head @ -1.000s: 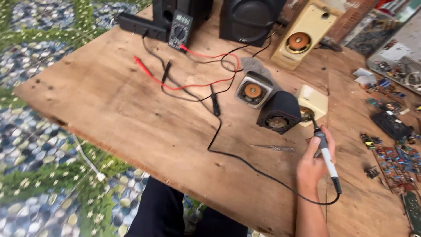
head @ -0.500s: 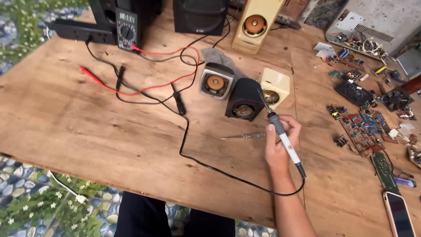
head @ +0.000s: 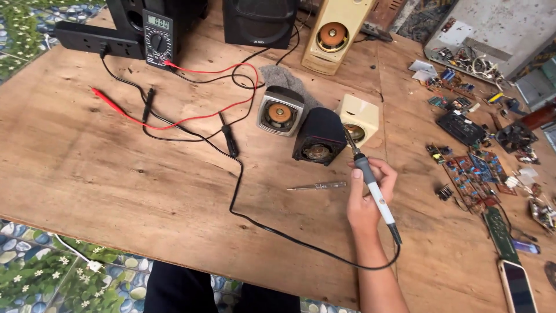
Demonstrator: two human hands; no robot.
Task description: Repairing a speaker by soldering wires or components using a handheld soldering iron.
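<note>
Head cam, looking down on a plywood bench [head: 104, 174]. Right hand [head: 366, 197] is closed around a soldering iron [head: 370, 185], pen-style grip, fingers wrapped on the grey-white handle w/ thumb on top, probably for fine control of the tip. Tip points up and away, sitting right at the gap between the small black speaker [head: 318, 139] and the cream cube speaker [head: 359, 119]; can't tell if it's touching either one. Iron's black cord [head: 289, 235] loops out behind the wrist and runs across the bench toward the power strip [head: 87, 39], slack enough that it doesn't seem to drag on the hand. Left hand: not in view.

Just beside the hand, to the left, a slim screwdriver [head: 315, 186] lies flat, within easy reach. Third small speaker, silver-framed [head: 280, 111], sits next to the black one, cones facing the person. Multimeter [head: 157, 37] is propped upright at the back, so the dial faces the person; red probe [head: 107, 99] and black probe [head: 230, 139] lie loose on the wood. Far right: scattered circuit boards [head: 472, 174], a phone [head: 518, 287] at the edge.
</note>
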